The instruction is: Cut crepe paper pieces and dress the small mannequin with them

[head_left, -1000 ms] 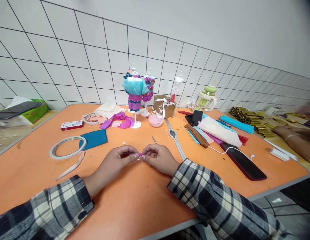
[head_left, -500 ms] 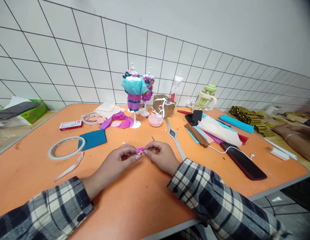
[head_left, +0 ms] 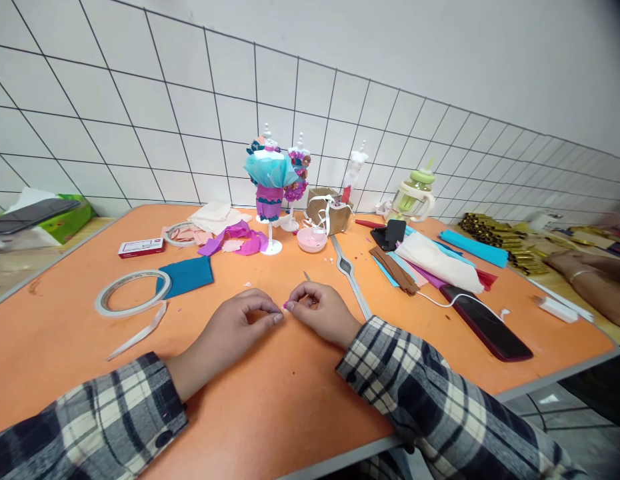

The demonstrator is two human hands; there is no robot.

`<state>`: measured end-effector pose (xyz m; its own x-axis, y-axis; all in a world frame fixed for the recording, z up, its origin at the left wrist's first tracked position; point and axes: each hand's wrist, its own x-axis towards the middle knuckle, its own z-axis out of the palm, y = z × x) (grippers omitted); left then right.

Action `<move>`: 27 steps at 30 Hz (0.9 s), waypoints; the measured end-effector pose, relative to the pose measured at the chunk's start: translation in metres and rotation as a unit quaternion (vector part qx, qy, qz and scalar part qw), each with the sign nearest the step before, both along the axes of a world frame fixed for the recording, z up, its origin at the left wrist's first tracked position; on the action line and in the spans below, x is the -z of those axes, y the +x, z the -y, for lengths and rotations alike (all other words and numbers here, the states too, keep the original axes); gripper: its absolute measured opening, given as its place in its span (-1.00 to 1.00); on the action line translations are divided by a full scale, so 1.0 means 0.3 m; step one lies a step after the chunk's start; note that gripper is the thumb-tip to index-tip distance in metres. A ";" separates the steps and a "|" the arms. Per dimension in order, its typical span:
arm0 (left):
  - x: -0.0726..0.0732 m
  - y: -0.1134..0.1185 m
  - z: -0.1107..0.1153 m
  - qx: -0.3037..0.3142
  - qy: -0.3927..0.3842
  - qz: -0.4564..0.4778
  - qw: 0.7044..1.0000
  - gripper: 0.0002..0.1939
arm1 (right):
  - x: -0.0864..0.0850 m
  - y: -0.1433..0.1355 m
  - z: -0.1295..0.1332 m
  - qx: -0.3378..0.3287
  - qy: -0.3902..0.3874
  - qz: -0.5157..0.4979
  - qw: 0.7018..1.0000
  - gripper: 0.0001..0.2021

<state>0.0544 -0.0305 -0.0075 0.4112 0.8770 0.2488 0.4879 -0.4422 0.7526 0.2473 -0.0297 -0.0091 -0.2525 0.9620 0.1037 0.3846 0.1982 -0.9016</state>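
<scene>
My right hand point(head_left: 323, 312) is closed, thumb against fingertips, on a small magenta paper piece point(head_left: 285, 305), of which only a bit shows. Beside it on the left is my left hand point(head_left: 240, 323), its thumb and fingers drawn together in a pinch. Whatever those fingers hold, if anything, is hidden. A narrow gap parts the two hands, low over the orange table point(head_left: 240, 413). Just past my right knuckles a thin pointed metal tip point(head_left: 307, 275) sticks out; the rest of it is covered.
Small dress forms, one in a turquoise and purple paper dress point(head_left: 270, 180), stand behind a pink bowl point(head_left: 312, 241). Left lie a tape roll point(head_left: 104, 303) and blue paper point(head_left: 190, 277). Right are paper strips point(head_left: 397, 270), a phone point(head_left: 490, 327) and another person's arm point(head_left: 595, 277).
The magenta paper flower that showed between my fingertips is mostly out of sight now, with only a bit at my right fingers. My hands have otherwise barely moved.
</scene>
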 end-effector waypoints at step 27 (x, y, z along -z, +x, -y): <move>-0.023 0.011 0.016 -0.012 0.065 0.002 0.998 -0.84 | -0.008 0.000 -0.008 -0.009 -0.058 -0.082 0.995 -0.91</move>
